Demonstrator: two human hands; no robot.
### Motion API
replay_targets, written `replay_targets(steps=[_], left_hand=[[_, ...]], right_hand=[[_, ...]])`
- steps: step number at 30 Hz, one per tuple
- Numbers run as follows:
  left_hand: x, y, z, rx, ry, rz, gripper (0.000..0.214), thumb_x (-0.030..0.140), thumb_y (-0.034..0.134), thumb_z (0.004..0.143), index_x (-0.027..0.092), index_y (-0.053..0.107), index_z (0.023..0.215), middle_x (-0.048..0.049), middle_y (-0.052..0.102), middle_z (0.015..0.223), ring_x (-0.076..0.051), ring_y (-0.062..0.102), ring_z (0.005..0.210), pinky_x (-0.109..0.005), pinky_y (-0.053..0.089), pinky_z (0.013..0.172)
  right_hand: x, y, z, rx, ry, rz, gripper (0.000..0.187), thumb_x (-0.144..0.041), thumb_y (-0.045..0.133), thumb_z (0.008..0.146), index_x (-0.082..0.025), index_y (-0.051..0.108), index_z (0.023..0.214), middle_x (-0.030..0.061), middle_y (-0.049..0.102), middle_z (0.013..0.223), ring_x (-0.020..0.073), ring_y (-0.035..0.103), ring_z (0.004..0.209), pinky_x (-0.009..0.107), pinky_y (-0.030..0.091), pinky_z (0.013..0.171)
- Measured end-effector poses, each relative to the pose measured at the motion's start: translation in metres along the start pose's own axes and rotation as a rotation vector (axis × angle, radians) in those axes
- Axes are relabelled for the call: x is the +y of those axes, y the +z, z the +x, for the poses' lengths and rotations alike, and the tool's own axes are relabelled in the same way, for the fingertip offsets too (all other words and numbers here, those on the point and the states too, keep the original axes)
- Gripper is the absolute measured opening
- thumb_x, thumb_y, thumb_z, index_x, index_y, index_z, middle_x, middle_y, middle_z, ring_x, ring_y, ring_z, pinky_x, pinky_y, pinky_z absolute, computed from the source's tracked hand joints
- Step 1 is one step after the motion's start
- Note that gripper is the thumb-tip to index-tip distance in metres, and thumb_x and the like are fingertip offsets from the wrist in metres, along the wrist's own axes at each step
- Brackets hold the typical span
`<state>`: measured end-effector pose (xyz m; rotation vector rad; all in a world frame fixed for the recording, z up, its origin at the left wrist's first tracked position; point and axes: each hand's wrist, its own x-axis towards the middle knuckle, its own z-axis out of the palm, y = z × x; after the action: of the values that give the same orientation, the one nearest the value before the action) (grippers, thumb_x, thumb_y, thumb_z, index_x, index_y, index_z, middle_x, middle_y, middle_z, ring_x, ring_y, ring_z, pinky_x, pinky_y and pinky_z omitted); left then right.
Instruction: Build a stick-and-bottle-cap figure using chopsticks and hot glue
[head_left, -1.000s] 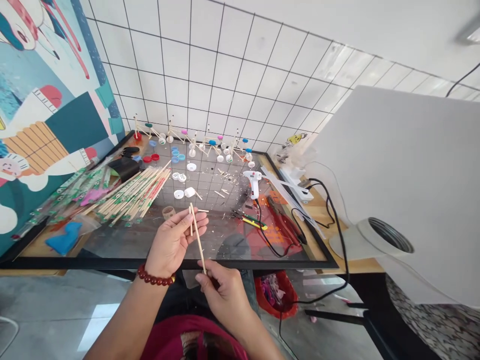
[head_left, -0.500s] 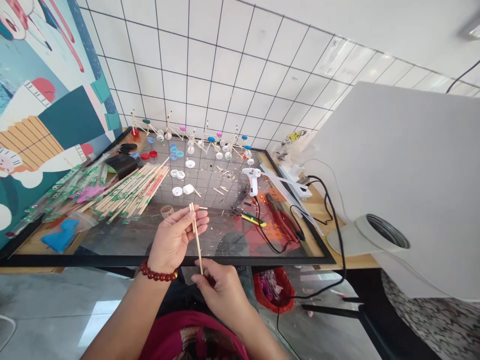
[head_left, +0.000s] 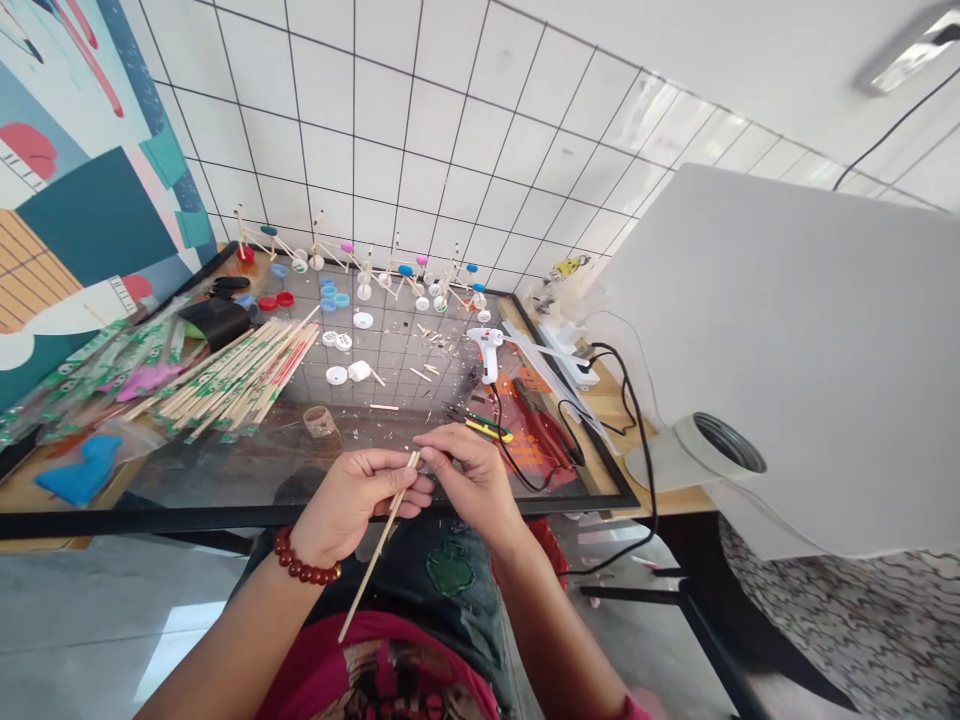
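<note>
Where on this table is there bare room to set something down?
The widest bare-looking patch of the table is front left, between the wrapped sticks, blue object, brown ring and left hand. It's crowded along the back, with stick models, and at the right, with the glue gun and red pliers.

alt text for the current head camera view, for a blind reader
A person's left hand holds a long wooden stick, the right hand at its upper end. Beyond, a black-framed table bears a white glue gun, wrapped chopsticks and bottle caps.
</note>
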<state>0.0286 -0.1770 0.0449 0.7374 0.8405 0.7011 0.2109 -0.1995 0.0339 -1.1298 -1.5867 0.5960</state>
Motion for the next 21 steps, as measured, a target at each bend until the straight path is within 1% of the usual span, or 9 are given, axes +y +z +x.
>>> replay_targets(steps=[4, 7, 10, 12, 14, 17, 19, 21], left_hand=[[0.000, 0.002, 0.001, 0.005, -0.013, -0.041, 0.054, 0.046, 0.110, 0.045, 0.012, 0.084, 0.079, -0.0101, 0.079, 0.070, -0.020, 0.077, 0.067, -0.027, 0.064, 0.064], [0.000, 0.003, 0.002, 0.013, -0.012, -0.047, 0.055, 0.047, 0.110, 0.042, 0.013, 0.084, 0.076, -0.0088, 0.078, 0.069, -0.018, 0.075, 0.066, -0.026, 0.064, 0.063], [-0.001, 0.004, 0.003, 0.013, -0.007, -0.031, 0.056, 0.050, 0.110, 0.041, 0.013, 0.082, 0.073, -0.0080, 0.077, 0.067, -0.017, 0.074, 0.064, -0.025, 0.063, 0.062], [-0.002, 0.005, 0.004, 0.012, -0.008, -0.021, 0.058, 0.051, 0.110, 0.040, 0.013, 0.082, 0.074, -0.0077, 0.077, 0.067, -0.017, 0.074, 0.064, -0.025, 0.063, 0.062], [-0.003, 0.006, 0.005, 0.006, -0.002, -0.004, 0.058, 0.053, 0.109, 0.041, 0.014, 0.083, 0.075, -0.0078, 0.077, 0.068, -0.017, 0.074, 0.064, -0.025, 0.062, 0.062], [-0.004, 0.010, 0.004, -0.001, 0.019, 0.023, 0.056, 0.055, 0.108, 0.045, 0.014, 0.083, 0.075, -0.0085, 0.078, 0.069, -0.019, 0.075, 0.065, -0.026, 0.062, 0.062], [-0.006, 0.014, 0.001, -0.007, 0.028, 0.032, 0.054, 0.054, 0.107, 0.048, 0.014, 0.085, 0.077, -0.0095, 0.079, 0.071, -0.019, 0.076, 0.066, -0.026, 0.062, 0.062], [-0.007, 0.019, -0.004, -0.017, 0.034, 0.033, 0.051, 0.054, 0.105, 0.052, 0.015, 0.086, 0.079, -0.0102, 0.081, 0.073, -0.018, 0.075, 0.064, -0.025, 0.061, 0.060]], right_hand=[[0.000, -0.001, -0.007, -0.054, -0.060, -0.040, 0.024, -0.029, 0.063, 0.106, -0.030, 0.086, 0.115, 0.0058, 0.079, 0.104, 0.0174, 0.075, 0.093, 0.030, 0.062, 0.083], [-0.001, -0.003, -0.009, -0.076, -0.057, -0.046, 0.026, -0.027, 0.062, 0.106, -0.031, 0.085, 0.118, 0.0059, 0.079, 0.107, 0.0176, 0.075, 0.094, 0.030, 0.062, 0.084], [-0.001, -0.004, -0.008, -0.084, -0.033, -0.009, 0.025, -0.027, 0.063, 0.105, -0.029, 0.085, 0.117, 0.0070, 0.079, 0.107, 0.0183, 0.075, 0.094, 0.031, 0.062, 0.084], [-0.001, -0.004, -0.007, -0.071, 0.006, 0.034, 0.021, -0.030, 0.068, 0.103, -0.027, 0.086, 0.113, 0.0077, 0.079, 0.105, 0.0192, 0.075, 0.094, 0.032, 0.062, 0.085], [0.000, -0.003, -0.004, -0.049, 0.073, 0.083, 0.018, -0.037, 0.075, 0.099, -0.025, 0.087, 0.104, 0.0075, 0.079, 0.100, 0.0197, 0.074, 0.091, 0.033, 0.061, 0.083], [0.001, -0.001, -0.001, -0.029, 0.177, 0.156, 0.023, -0.046, 0.082, 0.092, -0.024, 0.085, 0.088, 0.0062, 0.077, 0.091, 0.0189, 0.071, 0.084, 0.031, 0.060, 0.076], [-0.002, 0.000, -0.001, -0.025, 0.212, 0.186, 0.025, -0.047, 0.084, 0.089, -0.023, 0.081, 0.081, 0.0051, 0.075, 0.089, 0.0179, 0.069, 0.082, 0.030, 0.058, 0.074], [-0.007, -0.001, -0.003, -0.006, 0.213, 0.206, 0.025, -0.045, 0.084, 0.088, -0.022, 0.078, 0.078, 0.0042, 0.072, 0.090, 0.0172, 0.068, 0.082, 0.030, 0.056, 0.074]])
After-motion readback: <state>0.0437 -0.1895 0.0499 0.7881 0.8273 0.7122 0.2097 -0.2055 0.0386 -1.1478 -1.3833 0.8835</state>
